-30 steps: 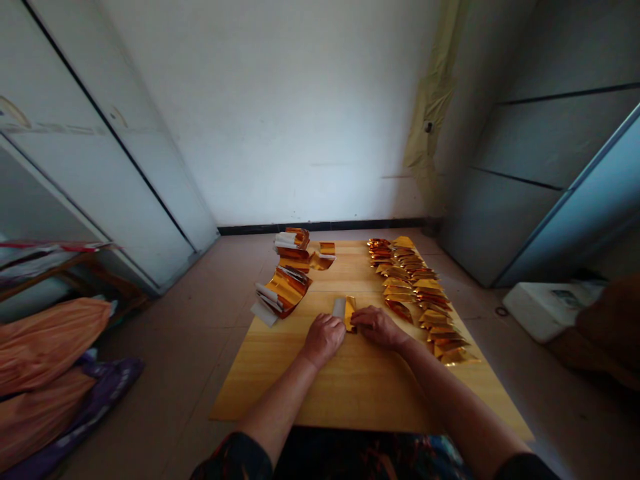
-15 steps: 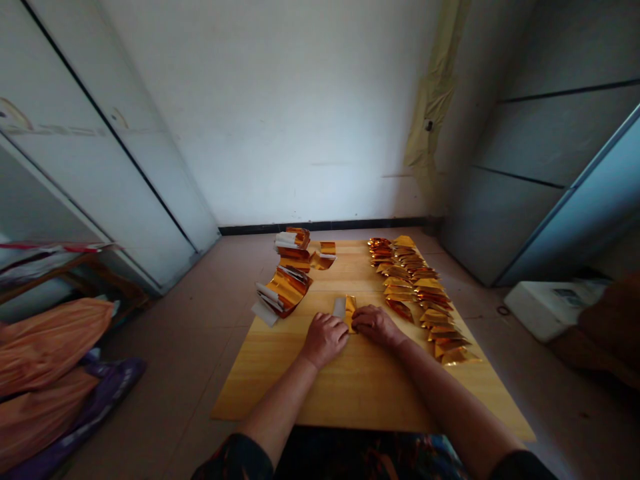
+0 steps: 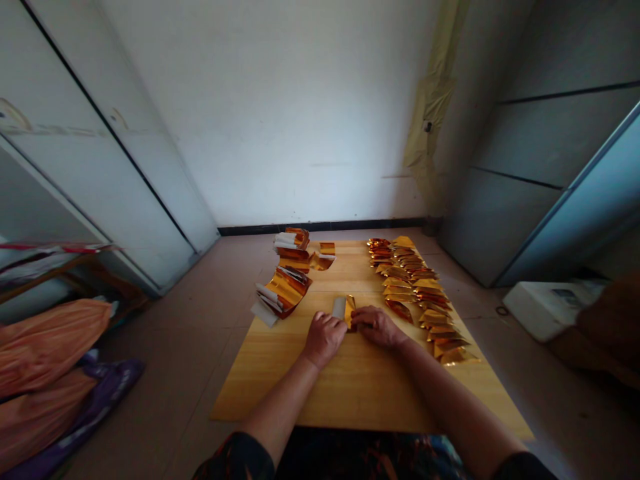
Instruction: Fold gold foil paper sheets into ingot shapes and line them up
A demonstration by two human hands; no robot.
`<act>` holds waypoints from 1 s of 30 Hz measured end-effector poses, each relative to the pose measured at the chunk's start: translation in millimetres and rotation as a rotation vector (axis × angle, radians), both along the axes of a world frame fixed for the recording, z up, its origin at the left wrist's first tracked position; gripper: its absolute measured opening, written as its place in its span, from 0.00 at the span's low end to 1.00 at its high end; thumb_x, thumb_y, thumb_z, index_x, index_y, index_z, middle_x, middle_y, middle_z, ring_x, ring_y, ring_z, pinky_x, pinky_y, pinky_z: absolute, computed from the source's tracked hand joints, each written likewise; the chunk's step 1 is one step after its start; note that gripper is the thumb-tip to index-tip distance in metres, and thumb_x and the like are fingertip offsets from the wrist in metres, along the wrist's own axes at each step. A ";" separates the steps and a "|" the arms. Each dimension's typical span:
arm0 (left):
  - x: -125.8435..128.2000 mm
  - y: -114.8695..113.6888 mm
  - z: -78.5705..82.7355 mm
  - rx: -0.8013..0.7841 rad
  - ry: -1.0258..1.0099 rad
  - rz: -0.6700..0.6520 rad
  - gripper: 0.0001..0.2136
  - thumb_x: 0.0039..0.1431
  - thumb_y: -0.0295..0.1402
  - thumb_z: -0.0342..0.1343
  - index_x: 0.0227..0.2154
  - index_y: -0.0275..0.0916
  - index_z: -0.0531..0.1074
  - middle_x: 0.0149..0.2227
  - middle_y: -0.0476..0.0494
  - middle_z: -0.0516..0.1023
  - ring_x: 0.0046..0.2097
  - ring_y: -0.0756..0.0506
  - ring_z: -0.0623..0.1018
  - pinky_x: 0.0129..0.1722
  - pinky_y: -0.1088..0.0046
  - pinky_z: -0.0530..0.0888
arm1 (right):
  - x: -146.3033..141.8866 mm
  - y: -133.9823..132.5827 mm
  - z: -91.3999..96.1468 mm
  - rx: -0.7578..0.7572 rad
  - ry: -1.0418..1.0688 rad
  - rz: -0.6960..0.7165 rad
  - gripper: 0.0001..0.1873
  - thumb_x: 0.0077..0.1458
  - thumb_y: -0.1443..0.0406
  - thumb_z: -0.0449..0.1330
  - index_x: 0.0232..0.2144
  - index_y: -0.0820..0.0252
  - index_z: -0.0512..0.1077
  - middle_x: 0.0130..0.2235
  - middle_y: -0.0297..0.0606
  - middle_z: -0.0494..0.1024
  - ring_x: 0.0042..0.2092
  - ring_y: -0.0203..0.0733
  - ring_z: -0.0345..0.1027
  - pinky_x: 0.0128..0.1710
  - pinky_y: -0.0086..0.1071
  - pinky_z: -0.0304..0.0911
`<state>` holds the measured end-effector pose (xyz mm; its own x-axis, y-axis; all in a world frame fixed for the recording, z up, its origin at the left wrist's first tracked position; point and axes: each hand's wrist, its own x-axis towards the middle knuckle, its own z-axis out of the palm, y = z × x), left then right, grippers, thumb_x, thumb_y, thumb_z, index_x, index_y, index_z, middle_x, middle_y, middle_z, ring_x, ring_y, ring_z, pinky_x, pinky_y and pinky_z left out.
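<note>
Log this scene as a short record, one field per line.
left hand: at the lower end of a white paper strip
right hand: fingers against a folded gold foil piece
work surface: light wooden board
right of hands: long row of folded gold foil packets
left of hands: curved stacks of gold foil with white paper

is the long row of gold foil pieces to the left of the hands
No, the long row of folded gold foil pieces lies to the right of both the left hand and the right hand on the wooden board.
</note>
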<state>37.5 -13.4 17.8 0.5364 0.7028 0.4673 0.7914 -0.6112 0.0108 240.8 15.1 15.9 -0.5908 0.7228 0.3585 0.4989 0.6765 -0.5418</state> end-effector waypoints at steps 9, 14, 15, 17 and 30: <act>-1.0 1.8 -2.1 0.000 -0.045 0.008 0.11 0.62 0.29 0.46 0.27 0.40 0.71 0.25 0.47 0.74 0.32 0.49 0.71 0.41 0.67 0.61 | -5.1 -4.0 5.1 0.103 -0.112 -0.048 0.11 0.55 0.67 0.56 0.36 0.53 0.77 0.42 0.39 0.77 0.42 0.38 0.70 0.42 0.30 0.63; -1.4 -0.4 -0.9 -0.010 -0.073 -0.009 0.10 0.62 0.29 0.47 0.29 0.41 0.72 0.25 0.48 0.74 0.33 0.49 0.72 0.43 0.67 0.62 | -5.7 -2.1 2.6 0.165 -0.081 -0.033 0.10 0.58 0.64 0.55 0.35 0.55 0.78 0.40 0.40 0.77 0.40 0.38 0.70 0.41 0.30 0.63; -1.7 -1.5 -0.6 -0.017 -0.086 -0.010 0.08 0.61 0.29 0.48 0.30 0.41 0.72 0.26 0.48 0.75 0.33 0.49 0.72 0.43 0.66 0.62 | -5.6 -1.4 2.1 0.178 -0.071 -0.021 0.11 0.58 0.64 0.55 0.34 0.55 0.78 0.39 0.40 0.77 0.39 0.38 0.71 0.40 0.30 0.63; -2.8 -4.3 0.1 -0.036 -0.104 -0.014 0.06 0.59 0.29 0.49 0.34 0.41 0.72 0.28 0.48 0.76 0.34 0.48 0.73 0.44 0.66 0.63 | -5.5 -0.3 1.7 0.194 -0.057 0.002 0.11 0.58 0.64 0.54 0.34 0.55 0.78 0.37 0.40 0.77 0.38 0.38 0.71 0.39 0.29 0.63; -11.5 -10.7 9.1 -0.130 -0.077 -0.079 0.09 0.58 0.28 0.49 0.33 0.44 0.75 0.38 0.47 0.78 0.40 0.47 0.73 0.47 0.61 0.62 | -10.7 8.7 7.3 -0.044 -0.196 -0.065 0.08 0.56 0.65 0.56 0.32 0.58 0.75 0.37 0.36 0.75 0.39 0.35 0.68 0.39 0.26 0.60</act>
<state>26.0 -24.1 26.9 0.5585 0.7171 0.4169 0.7349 -0.6609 0.1523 230.1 23.9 23.2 -0.5975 0.7741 0.2091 0.6395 0.6174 -0.4582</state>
